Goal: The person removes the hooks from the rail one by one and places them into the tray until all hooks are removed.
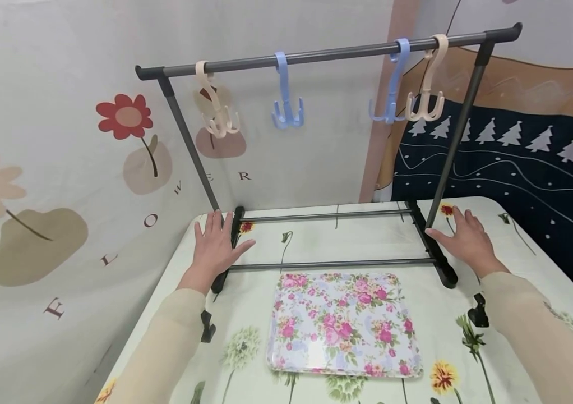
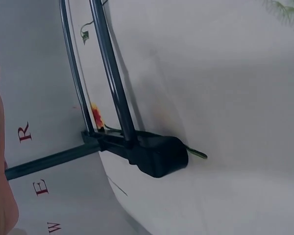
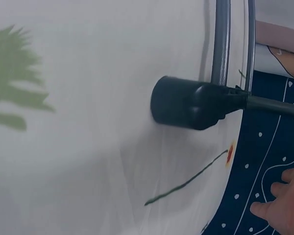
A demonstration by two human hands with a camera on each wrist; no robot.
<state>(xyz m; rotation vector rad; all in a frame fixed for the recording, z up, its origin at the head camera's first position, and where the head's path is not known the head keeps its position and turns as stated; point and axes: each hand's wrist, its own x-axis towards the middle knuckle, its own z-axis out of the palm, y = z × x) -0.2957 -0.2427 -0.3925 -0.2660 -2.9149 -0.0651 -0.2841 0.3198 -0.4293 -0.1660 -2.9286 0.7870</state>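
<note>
A dark grey garment rack (image 1: pixel 337 54) stands on the table, its top rail carrying two cream hooks (image 1: pixel 218 115) and two blue hooks (image 1: pixel 286 106). My left hand (image 1: pixel 213 244), fingers spread and straight, is beside the rack's left post and black foot (image 2: pixel 159 155). On the other side my right hand (image 1: pixel 465 238) is spread with its thumb by the base of the right post (image 1: pixel 455 137). Neither hand grips anything. In front of the rack lies a folded pink floral cloth or tray-like sheet (image 1: pixel 342 325) with rounded corners.
The table wears a white cloth (image 1: pixel 246 381) with flower prints. Small black pieces (image 1: pixel 478 311) lie near each forearm. Behind hang a flower-printed curtain (image 1: pixel 64 196) on the left and a dark tree-printed one (image 1: pixel 518 163) on the right.
</note>
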